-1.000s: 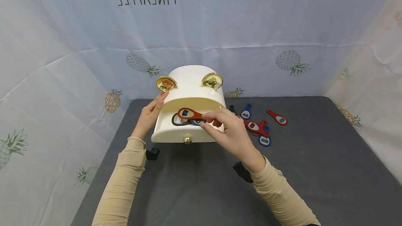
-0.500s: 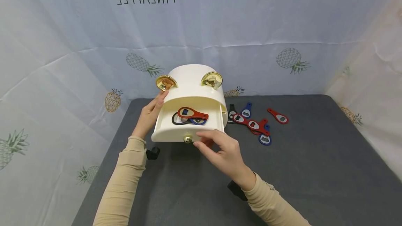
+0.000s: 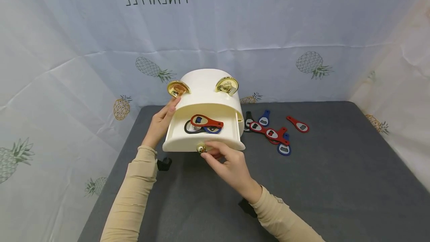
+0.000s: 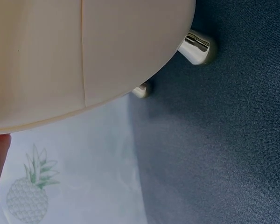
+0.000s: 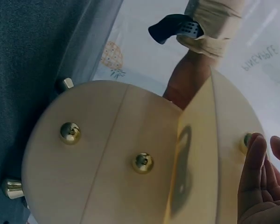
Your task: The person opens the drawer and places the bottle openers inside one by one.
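Observation:
A cream, rounded chest of drawers (image 3: 211, 89) with gold ear-like pieces stands on the table. Its top drawer (image 3: 228, 136) is pulled out and holds a red bottle opener (image 3: 219, 124) lying over a black one (image 3: 186, 127) and a blue one (image 3: 216, 131). My left hand (image 3: 159, 124) rests against the chest's left side with fingers extended, fingertips near the left ear (image 3: 174, 84). My right hand (image 3: 231, 165) is at the gold drawer knob (image 3: 201, 148), index fingertip beside it and thumb just below. The right wrist view shows a gap between thumb and index finger.
Several red, blue and black bottle openers (image 3: 276, 136) lie in a loose cluster right of the chest, with one red opener (image 3: 297, 124) apart from them. Two lower drawers with gold knobs (image 5: 143, 163) are closed. A pineapple-print curtain (image 3: 268, 29) hangs behind the grey table (image 3: 329, 182).
My right hand has let go of the red bottle opener inside the drawer and moved down and left to the drawer knob. My left hand has stayed at the chest's side.

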Demonstrator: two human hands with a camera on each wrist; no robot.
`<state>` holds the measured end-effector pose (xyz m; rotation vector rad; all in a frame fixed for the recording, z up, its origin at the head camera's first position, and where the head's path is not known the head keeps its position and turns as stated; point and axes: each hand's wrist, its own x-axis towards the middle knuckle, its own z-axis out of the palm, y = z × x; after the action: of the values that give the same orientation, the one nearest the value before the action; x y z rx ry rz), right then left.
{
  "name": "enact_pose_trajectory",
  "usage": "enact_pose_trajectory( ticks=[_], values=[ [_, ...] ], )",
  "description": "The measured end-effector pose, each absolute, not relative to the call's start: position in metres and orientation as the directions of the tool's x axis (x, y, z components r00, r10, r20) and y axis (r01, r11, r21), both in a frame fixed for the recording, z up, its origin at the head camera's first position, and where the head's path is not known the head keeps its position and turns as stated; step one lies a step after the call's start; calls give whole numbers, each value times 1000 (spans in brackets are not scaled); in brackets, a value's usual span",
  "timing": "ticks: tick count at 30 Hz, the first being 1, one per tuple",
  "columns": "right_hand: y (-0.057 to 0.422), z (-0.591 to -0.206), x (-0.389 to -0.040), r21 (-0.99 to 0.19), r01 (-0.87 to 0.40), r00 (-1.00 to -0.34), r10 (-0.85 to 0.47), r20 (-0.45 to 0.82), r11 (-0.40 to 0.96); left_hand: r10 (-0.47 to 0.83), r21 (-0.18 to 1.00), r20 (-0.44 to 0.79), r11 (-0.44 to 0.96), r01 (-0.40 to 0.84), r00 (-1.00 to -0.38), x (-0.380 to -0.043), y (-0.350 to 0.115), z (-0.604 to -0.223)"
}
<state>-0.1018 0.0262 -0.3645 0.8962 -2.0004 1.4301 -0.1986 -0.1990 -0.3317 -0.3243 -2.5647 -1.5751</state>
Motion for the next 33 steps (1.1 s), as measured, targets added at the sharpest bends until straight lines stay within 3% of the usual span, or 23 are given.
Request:
enact_pose_trajectory(
  ticks=[17, 25, 33],
  values=[
    [15, -374, -116, -694, -702, -712, -164, 683, 158, 144, 871, 219, 417, 260, -965, -212, -210, -345],
    [13, -376, -137, -625, -765, -643, -114, 758, 159, 162, 882, 204, 398, 253, -965, -199, -205, -332],
    [11, -368, -146, -704, -683, -730, -130, 671, 195, 178, 889, 179, 392, 236, -968, -197, -206, -330]
  ],
)
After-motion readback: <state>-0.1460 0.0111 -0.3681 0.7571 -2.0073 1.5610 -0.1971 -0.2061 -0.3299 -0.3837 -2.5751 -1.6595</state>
